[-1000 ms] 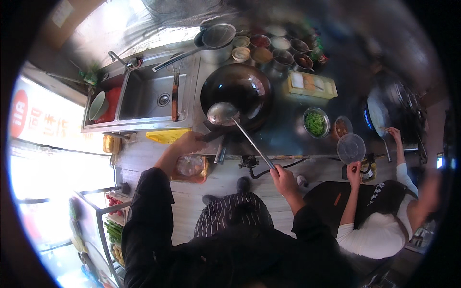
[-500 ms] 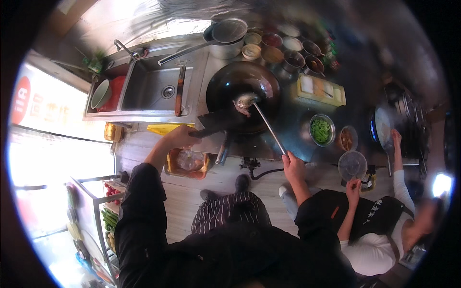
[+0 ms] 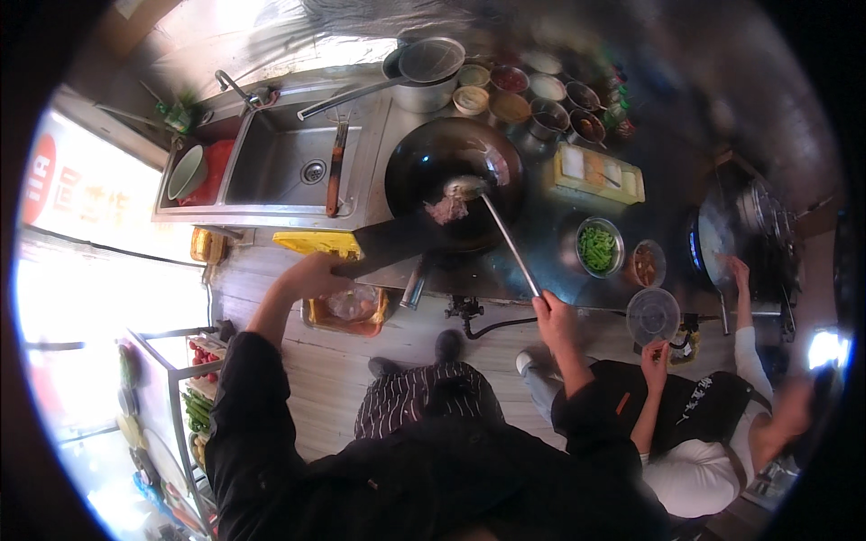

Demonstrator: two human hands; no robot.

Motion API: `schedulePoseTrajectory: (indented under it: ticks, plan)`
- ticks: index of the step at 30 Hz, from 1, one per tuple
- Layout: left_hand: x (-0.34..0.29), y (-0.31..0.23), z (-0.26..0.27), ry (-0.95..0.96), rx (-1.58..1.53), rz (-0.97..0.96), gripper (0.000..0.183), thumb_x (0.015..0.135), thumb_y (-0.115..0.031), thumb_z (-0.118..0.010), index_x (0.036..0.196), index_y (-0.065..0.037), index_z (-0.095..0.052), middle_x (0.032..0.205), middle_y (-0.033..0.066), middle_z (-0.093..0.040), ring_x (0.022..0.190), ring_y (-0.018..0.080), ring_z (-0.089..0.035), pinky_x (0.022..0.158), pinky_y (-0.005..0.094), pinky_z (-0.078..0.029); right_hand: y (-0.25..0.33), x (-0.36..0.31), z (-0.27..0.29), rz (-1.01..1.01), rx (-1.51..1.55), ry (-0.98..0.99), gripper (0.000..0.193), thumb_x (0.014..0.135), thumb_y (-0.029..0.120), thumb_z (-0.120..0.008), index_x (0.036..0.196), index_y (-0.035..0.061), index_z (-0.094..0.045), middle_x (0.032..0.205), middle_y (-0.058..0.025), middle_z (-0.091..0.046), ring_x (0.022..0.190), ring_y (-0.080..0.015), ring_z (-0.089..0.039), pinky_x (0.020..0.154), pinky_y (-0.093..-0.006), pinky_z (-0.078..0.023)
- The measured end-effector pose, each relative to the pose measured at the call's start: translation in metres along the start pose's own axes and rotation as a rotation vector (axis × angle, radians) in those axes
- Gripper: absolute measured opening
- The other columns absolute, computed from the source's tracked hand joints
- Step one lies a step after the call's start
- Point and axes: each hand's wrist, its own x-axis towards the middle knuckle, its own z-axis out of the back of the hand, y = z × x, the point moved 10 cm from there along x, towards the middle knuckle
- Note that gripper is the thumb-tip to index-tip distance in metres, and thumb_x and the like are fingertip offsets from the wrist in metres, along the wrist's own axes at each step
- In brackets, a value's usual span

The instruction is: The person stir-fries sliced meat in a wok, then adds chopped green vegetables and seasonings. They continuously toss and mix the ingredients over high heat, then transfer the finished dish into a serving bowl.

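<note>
My left hand (image 3: 314,273) is closed on the near end of a dark, flat, rectangular thing (image 3: 392,245), whose exact kind I cannot make out. Its far end reaches over the near left rim of a large dark wok (image 3: 428,144). In my right hand (image 3: 556,317) is the long metal handle of a ladle (image 3: 512,236). The ladle's bowl lies low in the wok, against a clump of pale pinkish food (image 3: 445,210) that looks like meat. The wok's metal handle (image 3: 414,283) sticks out toward me, untouched by either hand.
A sink (image 3: 280,171) stands left of the wok, and a strainer (image 3: 431,59) rests on a pot behind. Seasoning bowls (image 3: 510,106), a pale yellow box (image 3: 599,174) and a bowl of green vegetables (image 3: 598,248) stand rightward. At right a co-worker (image 3: 699,433) holds a clear round lid (image 3: 653,315).
My left hand has moved left and slightly down with the dark rectangular thing, which is drawn back from the wok. The pinkish food now shows more, left of the ladle's bowl.
</note>
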Motion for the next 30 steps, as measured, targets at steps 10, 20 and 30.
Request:
schedulePoseTrajectory:
  ticks: [10, 20, 30]
  plan:
    - [-0.137, 0.078, -0.058, -0.164, -0.626, 0.252, 0.026, 0.091, -0.021, -0.074, 0.106, 0.0, -0.071, 0.071, -0.0011, -0.059, 0.06, 0.0083, -0.054, 0.054, 0.0265, -0.044, 0.026, 0.023, -0.015, -0.007, -0.059, 0.167, 0.032, 0.102, 0.032, -0.06, 0.094, 0.0017, -0.066, 0.082, -0.0245, -0.067, 0.082, -0.0478, -0.065, 0.07, -0.0528, -0.049]
    - [-0.238, 0.144, -0.181, -0.418, -1.152, 0.401, 0.018, 0.093, -0.018, -0.073, 0.085, -0.007, -0.062, 0.065, -0.003, -0.054, 0.053, 0.0059, -0.047, 0.048, 0.0238, -0.034, 0.04, 0.028, -0.024, 0.057, -0.012, 0.118, 0.028, 0.101, 0.03, -0.06, 0.096, 0.0027, -0.067, 0.082, -0.0251, -0.067, 0.081, -0.0486, -0.065, 0.07, -0.0554, -0.049]
    - [-0.284, 0.175, -0.249, -0.597, -1.313, 0.469, 0.017, 0.096, -0.018, -0.071, 0.087, -0.007, -0.061, 0.066, -0.0032, -0.054, 0.05, 0.0056, -0.045, 0.045, 0.0233, -0.032, 0.04, 0.023, -0.008, 0.072, -0.169, 0.107, 0.026, 0.101, 0.027, -0.062, 0.098, 0.0017, -0.065, 0.083, -0.0248, -0.069, 0.083, -0.0497, -0.065, 0.071, -0.0575, -0.051]
